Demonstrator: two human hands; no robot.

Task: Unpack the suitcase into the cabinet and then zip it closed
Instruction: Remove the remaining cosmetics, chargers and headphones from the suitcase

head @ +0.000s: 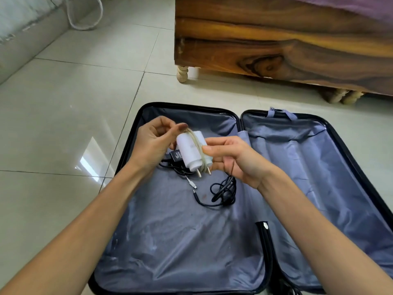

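Just now the left hand [156, 138] is pinching the beige cord [196, 143] wound round a white charger [188, 151], and the right hand [234, 160] is gripping the charger's lower end. Both are hovering over a black adapter [175, 156] and a black cable [223, 189] lying in the open suitcase [180, 241] on the tiled floor [63, 124].

Glossy pale floor tiles [63, 103]; dark wooden bed frame [276, 45] on turned legs.
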